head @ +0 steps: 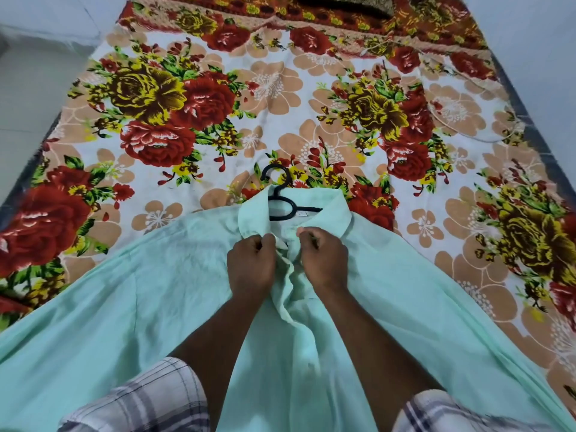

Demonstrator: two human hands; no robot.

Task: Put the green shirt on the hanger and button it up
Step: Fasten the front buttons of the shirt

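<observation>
On a floral bedsheet (311, 88), a pale green shirt (124, 291) lies spread front-up, its body and sleeves fanning toward the near edge of the view. A black plastic hanger (292, 209) sits inside the neck opening. Its hook sticks out past the collar (339, 210) onto the sheet, and the rest of it is hidden under the cloth.

Just nearer than the hanger, both hands meet at the top of the shirt's front opening. The left hand (251, 263) has its fingers curled in, pinching the left edge of the front. The right hand (324, 260) is curled the same way, pinching the other edge right beside it. The cloth bunches into folds between the two hands and below them. Whether a button sits between the fingertips cannot be made out.

Nearer still from the hanger, plaid sleeves (149, 397) cover both upper arms at the bottom of the view. Far beyond the hanger, a dark patterned pillow (346, 3) lies at the head of the bed.
</observation>
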